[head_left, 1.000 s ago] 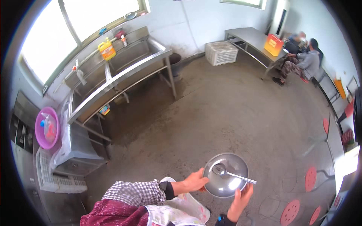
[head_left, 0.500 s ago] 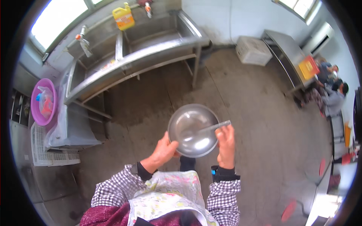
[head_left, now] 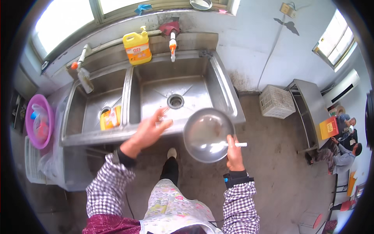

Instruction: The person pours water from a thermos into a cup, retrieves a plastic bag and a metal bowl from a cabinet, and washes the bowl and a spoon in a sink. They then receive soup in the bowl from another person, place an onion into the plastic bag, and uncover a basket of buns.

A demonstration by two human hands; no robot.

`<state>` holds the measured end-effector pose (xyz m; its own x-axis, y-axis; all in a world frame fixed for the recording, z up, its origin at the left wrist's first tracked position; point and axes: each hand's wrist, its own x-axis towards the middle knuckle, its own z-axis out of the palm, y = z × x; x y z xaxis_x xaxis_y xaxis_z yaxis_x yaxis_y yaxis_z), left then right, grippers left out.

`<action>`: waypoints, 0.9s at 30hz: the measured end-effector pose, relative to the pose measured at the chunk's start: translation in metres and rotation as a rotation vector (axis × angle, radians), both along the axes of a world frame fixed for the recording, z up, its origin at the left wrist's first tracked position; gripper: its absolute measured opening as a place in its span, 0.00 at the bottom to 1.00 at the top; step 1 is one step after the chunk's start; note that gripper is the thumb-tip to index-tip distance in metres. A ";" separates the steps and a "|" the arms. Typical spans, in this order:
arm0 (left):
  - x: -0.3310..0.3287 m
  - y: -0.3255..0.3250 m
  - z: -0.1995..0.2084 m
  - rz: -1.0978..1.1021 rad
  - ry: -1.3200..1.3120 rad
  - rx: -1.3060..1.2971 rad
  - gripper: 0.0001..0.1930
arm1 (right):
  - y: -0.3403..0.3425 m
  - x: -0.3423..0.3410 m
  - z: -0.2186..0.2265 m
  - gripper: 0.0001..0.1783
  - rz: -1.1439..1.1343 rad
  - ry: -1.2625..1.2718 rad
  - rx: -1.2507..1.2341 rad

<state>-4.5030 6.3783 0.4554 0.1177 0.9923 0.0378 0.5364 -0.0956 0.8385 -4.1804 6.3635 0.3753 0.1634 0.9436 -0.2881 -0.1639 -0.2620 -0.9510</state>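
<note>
My right hand (head_left: 235,156) grips the rim of a round metal bowl (head_left: 206,128) at its right side. A slim, light-coloured utensil handle (head_left: 241,144) sticks out past the fingers; its other end lies in the bowl and is hard to make out. My left hand (head_left: 146,132) has its fingers apart and holds nothing; it is over the front edge of the steel double sink (head_left: 93,136), left of the bowl. Beyond the bowl lies the right basin with its round drain (head_left: 175,101). A white and orange tap (head_left: 173,48) hangs over that basin's back edge.
A yellow pump jug (head_left: 137,50) stands behind the sink. In the left basin lies a yellow-orange container (head_left: 111,117), below another tap (head_left: 83,72). A purple basin (head_left: 29,117) is far left. A white crate (head_left: 277,102), a steel table (head_left: 309,99) and seated people (head_left: 343,152) are right.
My left hand has let go of the bowl and moved left and forward. The bowl, now in my right hand alone, has shifted right. The sink is closer.
</note>
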 end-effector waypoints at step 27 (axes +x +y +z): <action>-0.053 0.384 0.020 -0.431 0.685 0.733 0.14 | 0.316 -0.188 -0.114 0.26 0.142 0.042 -0.345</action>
<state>-4.5564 6.7619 0.4749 0.6718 0.6255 0.3967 0.6691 -0.7422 0.0372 -4.3686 6.6795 0.2616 0.0195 0.8019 -0.5971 -0.1401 -0.5891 -0.7958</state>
